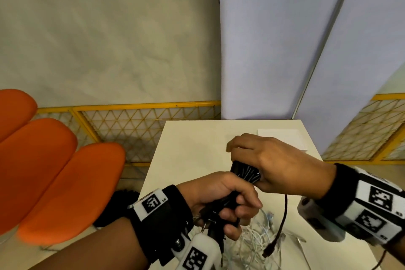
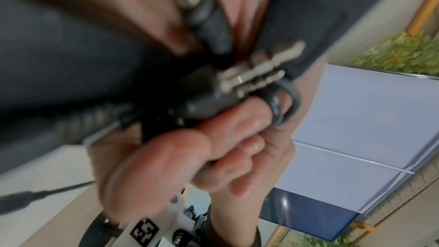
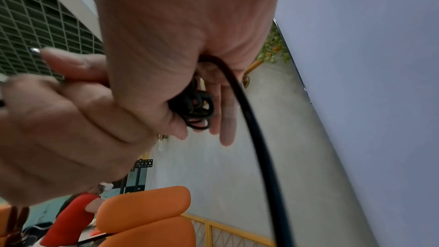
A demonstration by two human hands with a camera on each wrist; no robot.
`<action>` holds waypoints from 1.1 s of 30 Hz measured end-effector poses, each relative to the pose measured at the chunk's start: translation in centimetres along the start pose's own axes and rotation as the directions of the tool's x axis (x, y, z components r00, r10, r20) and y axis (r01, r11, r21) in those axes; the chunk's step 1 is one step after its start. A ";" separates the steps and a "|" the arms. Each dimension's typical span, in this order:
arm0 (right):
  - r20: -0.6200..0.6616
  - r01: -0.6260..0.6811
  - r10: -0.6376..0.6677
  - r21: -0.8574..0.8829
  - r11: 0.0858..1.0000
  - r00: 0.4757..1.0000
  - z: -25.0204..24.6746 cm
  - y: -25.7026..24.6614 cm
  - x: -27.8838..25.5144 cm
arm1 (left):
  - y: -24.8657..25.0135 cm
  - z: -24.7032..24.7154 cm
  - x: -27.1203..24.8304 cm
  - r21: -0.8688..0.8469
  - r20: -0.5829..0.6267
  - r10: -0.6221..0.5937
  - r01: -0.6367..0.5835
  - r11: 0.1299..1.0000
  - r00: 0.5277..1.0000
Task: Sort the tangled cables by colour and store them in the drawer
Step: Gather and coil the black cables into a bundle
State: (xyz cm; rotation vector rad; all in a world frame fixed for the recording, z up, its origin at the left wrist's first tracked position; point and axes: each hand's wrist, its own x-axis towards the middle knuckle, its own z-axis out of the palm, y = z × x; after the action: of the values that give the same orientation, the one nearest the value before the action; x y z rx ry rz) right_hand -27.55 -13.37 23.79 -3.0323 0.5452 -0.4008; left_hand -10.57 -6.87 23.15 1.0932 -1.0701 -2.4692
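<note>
Both hands are raised above the near end of a white table [image 1: 186,151]. The left hand [image 1: 221,201] is closed in a fist round a bunch of black cables [image 1: 228,200]. Several plugs [image 1: 208,221] with metal pins stick out of the fist at 7 o'clock, toward the wrist. The left wrist view, though blurred, confirms the fingers [image 2: 228,123] curled tight on the black plug bodies [image 2: 204,91], pins pointing to 2 o'clock.

The right hand [image 1: 274,160] sits at 1 o'clock from the left hand, touching it, and is clamped on a black coil [image 1: 245,172] of cable. The thumb presses the coil's near side; the fingers arch over its top. In the right wrist view the loops of the coil [image 3: 197,104] show between thumb and fingers. One loose black lead [image 1: 282,219] hangs from under this hand toward 6 o'clock and ends in a small connector [image 1: 268,252] over the table.

A pile of white cables [image 1: 252,241] lies tangled on the table directly below the hands. A flat white sheet [image 1: 282,138] lies at the table's far right corner, at 12 o'clock from the right hand.

No drawer can be made out in any view.

At 9 o'clock stand orange seats [image 1: 54,171]. Behind the table runs a yellow mesh fence [image 1: 135,127], with a pale blue panel [image 1: 274,39] at 12 o'clock.
</note>
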 end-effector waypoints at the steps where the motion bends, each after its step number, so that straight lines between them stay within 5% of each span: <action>1: -0.020 0.005 -0.003 0.058 0.998 1.000 0.0 0.1 0.1 | 0.2 -0.1 -0.1 0.002 0.004 -0.002 0.002 1.000 1.000; 5: -0.019 0.025 -0.022 0.157 0.987 1.000 -0.5 -0.1 0.6 | 0.5 -0.5 -0.4 0.029 -0.016 -0.020 0.021 0.999 1.000; 12: 0.081 0.003 0.005 -0.108 0.994 0.997 -0.7 -0.3 1.6 | 0.3 -1.0 -0.6 0.178 -0.160 -0.004 0.033 0.983 0.987; 21: 0.114 0.051 -0.024 -0.238 0.970 0.993 -0.4 -0.3 2.4 | 0.0 -1.6 -0.7 0.314 -0.157 0.059 -0.007 0.949 0.986; 33: 0.164 -0.112 0.111 -0.006 0.994 0.980 -0.6 -1.3 3.3 | -0.4 -1.7 -0.8 0.322 -0.344 0.129 -0.012 0.947 0.930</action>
State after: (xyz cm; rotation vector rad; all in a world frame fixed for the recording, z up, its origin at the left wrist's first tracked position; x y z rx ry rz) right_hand -24.24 -13.28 25.26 -2.9769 0.6971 -0.1449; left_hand -8.82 -7.11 22.54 1.4988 -1.3791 -1.9716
